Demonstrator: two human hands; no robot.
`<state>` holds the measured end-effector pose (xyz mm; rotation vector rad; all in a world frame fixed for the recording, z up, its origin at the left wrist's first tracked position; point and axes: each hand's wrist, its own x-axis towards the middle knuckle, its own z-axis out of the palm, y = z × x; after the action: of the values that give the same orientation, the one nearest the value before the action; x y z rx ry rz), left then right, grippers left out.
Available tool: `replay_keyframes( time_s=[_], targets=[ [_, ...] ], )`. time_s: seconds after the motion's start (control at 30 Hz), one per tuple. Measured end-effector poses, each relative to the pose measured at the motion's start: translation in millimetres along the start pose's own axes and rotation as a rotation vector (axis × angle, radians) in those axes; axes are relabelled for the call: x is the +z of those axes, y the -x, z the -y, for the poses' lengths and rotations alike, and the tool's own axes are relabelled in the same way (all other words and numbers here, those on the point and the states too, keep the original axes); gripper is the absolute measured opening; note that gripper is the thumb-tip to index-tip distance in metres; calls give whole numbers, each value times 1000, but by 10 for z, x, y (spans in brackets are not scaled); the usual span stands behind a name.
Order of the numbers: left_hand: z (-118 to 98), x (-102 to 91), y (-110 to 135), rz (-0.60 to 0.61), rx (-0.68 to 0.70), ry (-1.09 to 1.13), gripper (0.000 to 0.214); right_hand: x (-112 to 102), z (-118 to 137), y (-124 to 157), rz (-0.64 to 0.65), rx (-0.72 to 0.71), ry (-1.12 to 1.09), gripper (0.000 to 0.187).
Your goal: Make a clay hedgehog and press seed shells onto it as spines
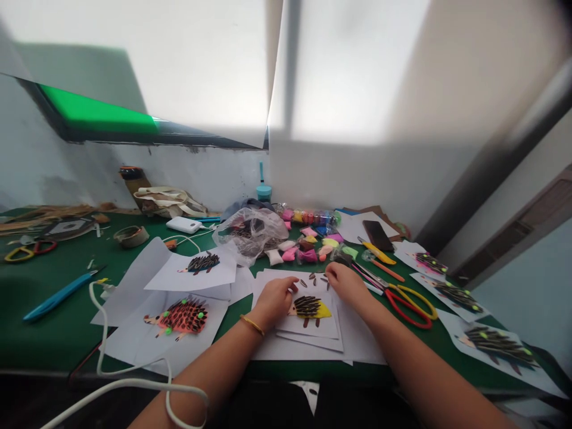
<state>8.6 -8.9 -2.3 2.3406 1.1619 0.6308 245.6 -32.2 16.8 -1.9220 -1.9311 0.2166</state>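
A yellow clay hedgehog with dark seed spines [310, 307] lies on a white sheet [308, 325] in front of me. My left hand [276, 296], with a gold bangle on the wrist, rests fingers curled on the sheet just left of the hedgehog. My right hand [344, 279] is at the sheet's upper right corner, fingers bent down near several loose dark seeds [315, 277]. I cannot make out whether either hand pinches a seed.
Other finished hedgehog sheets lie left [182, 316] [202, 263] and right [498, 342]. Red-and-yellow scissors [409, 301] sit by my right wrist. Coloured clay pieces [313, 244], a plastic bag [252, 233], a phone [378, 235], a power bank [183, 224] and a white cable [134, 381] crowd the green table [67, 322].
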Motion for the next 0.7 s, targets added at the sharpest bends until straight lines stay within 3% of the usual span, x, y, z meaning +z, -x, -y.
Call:
replay_keyframes(
  time_s=[0.2,0.3,0.53,0.7],
  targets=[
    [13,13,-1,-13,7,1,50,98,-30,367,37,-94,-194,36],
    [13,10,2,-15,12,3,50,160,-12,476,-10,-113,-345,33],
    [-3,-4,7,-4,-12,9,50,131,82,531,56,-4,-493,20],
    [0,-4,8,-10,-2,17,50,167,81,534,-13,9,-460,21]
  ],
)
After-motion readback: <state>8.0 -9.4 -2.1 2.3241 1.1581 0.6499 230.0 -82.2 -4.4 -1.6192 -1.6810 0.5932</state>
